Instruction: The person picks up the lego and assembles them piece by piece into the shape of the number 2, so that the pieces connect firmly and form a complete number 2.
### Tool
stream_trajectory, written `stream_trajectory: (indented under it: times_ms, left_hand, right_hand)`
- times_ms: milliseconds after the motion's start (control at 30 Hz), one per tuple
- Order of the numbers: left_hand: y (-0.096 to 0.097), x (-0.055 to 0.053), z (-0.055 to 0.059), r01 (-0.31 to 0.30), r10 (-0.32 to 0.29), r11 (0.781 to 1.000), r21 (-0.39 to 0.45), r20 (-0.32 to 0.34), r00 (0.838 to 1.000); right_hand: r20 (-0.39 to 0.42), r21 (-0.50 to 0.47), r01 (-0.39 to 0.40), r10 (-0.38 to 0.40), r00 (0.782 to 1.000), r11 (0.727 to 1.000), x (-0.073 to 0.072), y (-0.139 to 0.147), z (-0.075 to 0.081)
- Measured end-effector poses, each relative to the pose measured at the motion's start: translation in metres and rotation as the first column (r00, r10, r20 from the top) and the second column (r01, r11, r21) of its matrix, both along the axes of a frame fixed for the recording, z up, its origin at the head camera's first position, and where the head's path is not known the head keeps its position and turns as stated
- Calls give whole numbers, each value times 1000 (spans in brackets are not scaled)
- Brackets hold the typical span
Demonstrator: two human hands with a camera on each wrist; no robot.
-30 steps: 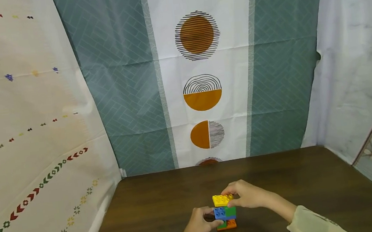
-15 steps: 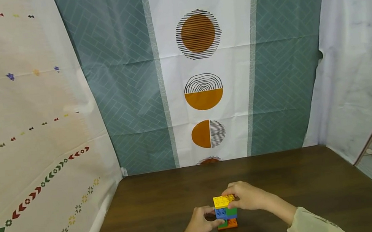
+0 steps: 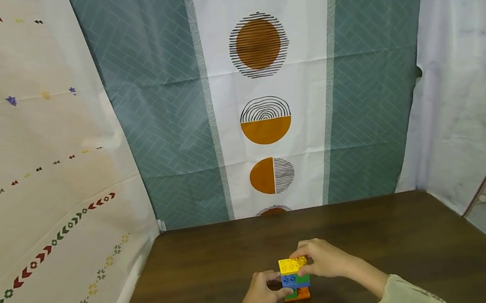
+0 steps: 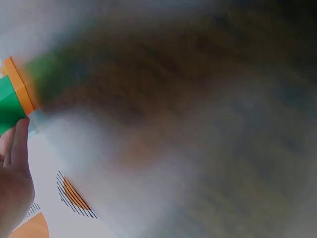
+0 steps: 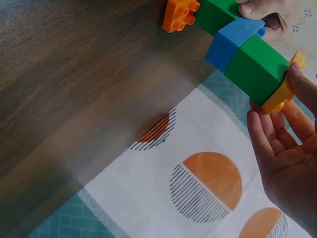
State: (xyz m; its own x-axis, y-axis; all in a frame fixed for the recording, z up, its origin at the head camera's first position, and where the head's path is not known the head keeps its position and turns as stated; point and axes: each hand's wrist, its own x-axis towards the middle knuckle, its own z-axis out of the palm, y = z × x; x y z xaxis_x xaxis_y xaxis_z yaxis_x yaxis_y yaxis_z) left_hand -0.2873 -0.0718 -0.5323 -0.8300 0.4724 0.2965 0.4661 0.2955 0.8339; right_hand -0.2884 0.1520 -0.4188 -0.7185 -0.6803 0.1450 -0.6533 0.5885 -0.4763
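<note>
A small tower of toy building bricks stands on the table, at the bottom middle of the head view. Its orange brick is lowest, under a lower green brick. Above these come a blue brick and an upper green brick. On top lies a yellow brick, which my right hand pinches between thumb and fingers. My left hand grips the tower lower down, its thumb at the lower green brick beside the blue one. Much of the left wrist view is a dark blur.
The brown wooden table reaches back to a green and white patterned cloth. An embroidered cream cloth borders the left side, a pale cloth the right.
My right hand has come down slightly with the yellow brick, closing the gap above the blue and green bricks. The left hand keeps its grip on the tower.
</note>
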Motion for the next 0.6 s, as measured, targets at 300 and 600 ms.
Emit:
stream_trajectory:
  times_ms: [300,600]
  left_hand:
    - [0,-3,0,-23,23,999,-24,-9,1000]
    - [0,1,2,-24,24,999,-24,3,1000]
  right_hand:
    - [-45,51,47,-45,998,998,2,-3,3]
    - [-44,-25,30,-31,999,999,2,0,-7]
